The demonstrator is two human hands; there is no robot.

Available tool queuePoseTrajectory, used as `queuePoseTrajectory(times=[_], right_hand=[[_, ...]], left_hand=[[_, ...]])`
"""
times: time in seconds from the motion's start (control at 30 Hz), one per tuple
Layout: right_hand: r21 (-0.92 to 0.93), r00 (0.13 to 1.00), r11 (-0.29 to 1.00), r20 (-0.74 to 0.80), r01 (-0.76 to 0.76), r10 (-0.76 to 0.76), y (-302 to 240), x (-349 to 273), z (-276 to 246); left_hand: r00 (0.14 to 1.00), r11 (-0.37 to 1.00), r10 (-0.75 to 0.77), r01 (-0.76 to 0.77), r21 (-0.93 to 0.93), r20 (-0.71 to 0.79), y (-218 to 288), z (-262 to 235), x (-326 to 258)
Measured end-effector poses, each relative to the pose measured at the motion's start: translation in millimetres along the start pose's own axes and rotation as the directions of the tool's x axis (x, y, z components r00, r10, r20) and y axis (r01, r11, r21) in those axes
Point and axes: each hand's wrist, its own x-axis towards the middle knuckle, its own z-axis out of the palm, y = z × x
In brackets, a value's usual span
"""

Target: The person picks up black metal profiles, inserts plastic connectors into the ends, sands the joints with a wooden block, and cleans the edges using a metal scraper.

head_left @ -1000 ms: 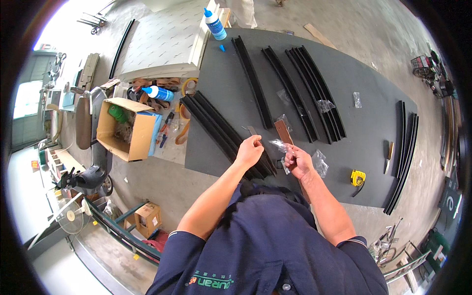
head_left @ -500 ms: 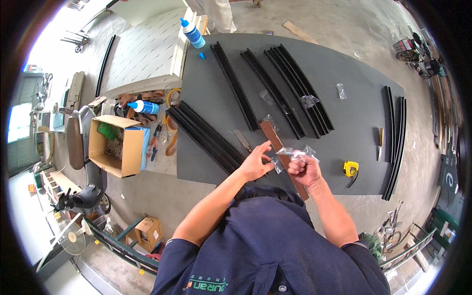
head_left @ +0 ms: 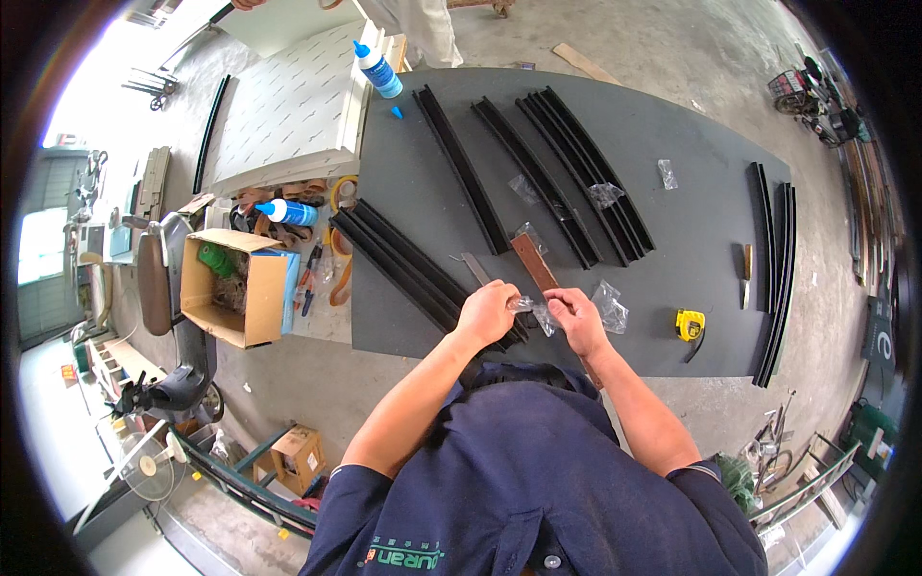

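A small clear plastic bag (head_left: 544, 320) is stretched between my two hands, just above the near edge of the grey table (head_left: 691, 240). My left hand (head_left: 488, 312) is closed, pinching one end of it between thumb and fingers. On the other side, my right hand (head_left: 581, 324) is closed at the bag's edge, over a brown flat strip (head_left: 530, 261). What is inside the bag is too small to make out. Beside my right hand lies a crumpled clear bag (head_left: 610, 307). A thin metal tool (head_left: 474, 268) lies just beyond my left hand.
Black channel profiles (head_left: 461, 163) lie across the table, more (head_left: 399, 269) at the left. A yellow tape measure (head_left: 690, 324) and a knife (head_left: 746, 274) are at right. A glue bottle (head_left: 377, 69) stands far left; an open carton (head_left: 230, 298) is beside the table.
My left hand has closed on the clear bag. My right hand has let the crumpled plastic down onto the table and shifted slightly left, over the brown strip.
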Motion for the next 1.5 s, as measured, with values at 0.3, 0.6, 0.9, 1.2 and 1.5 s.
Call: queuePoseTrajectory(times=[0.3,0.6,0.9,1.2,1.5], right_hand=[[-0.133,0.983,0.991,-0.178,0.017,-0.041,-2.8,-4.0,-3.7],[-0.459,0.952,0.874,-0.305,-0.158,0.012,8.1,21.1,-75.2],[-0.796,0.994,0.597,-0.103,-0.095,0.020,12.3,81.4,-41.4],[-0.806,0.943,0.561,-0.307,-0.187,-0.126,32.3,86.0,-82.6],[0.293,0.970,0.925,0.063,-0.242,0.234,-5.0,53.1,-82.7]], left_hand=[[0.999,0.988,0.007,-0.014,-0.154,-0.042,18.6,-7.5,2.8],[0.980,0.990,-0.076,0.053,-0.129,-0.182,-26.4,-3.1,-15.4],[0.963,0.985,-0.108,0.070,-0.157,-0.248,-25.9,-21.6,-27.0],[0.962,0.987,-0.113,0.079,-0.141,-0.248,-25.2,-20.9,-43.2],[0.943,0.990,-0.048,0.001,-0.141,-0.329,15.4,-62.7,-54.4]])
